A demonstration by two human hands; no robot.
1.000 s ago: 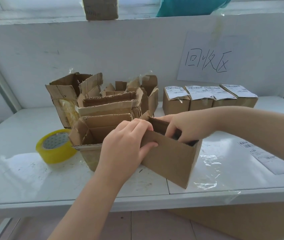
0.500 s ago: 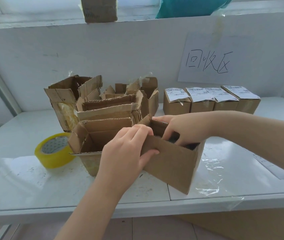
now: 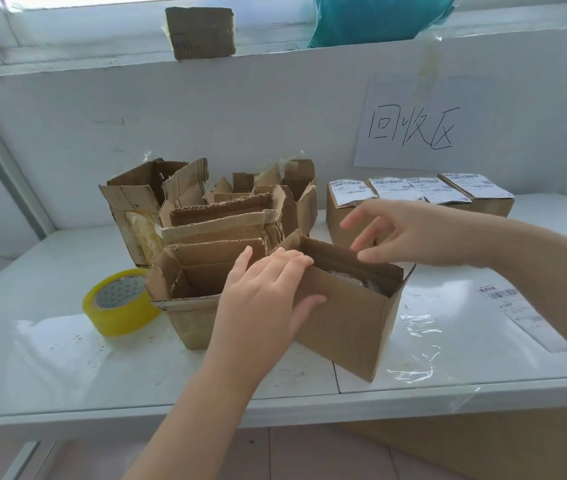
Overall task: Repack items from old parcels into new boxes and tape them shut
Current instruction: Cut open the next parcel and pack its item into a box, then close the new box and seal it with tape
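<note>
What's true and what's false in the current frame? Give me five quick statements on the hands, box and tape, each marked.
1. The left hand grips the near wall of the open box. True.
2. The right hand holds the tape roll. False: it hovers above the open box with fingers spread and holds nothing. The tape roll lies untouched on the table, left of the boxes.
3. The open box is taped shut. False: its top is open, with something in clear wrap inside.
4. Labelled boxes stand in a row at the back right of the table. True.
5. A loose label lies flat on the table at the right. True.
</note>
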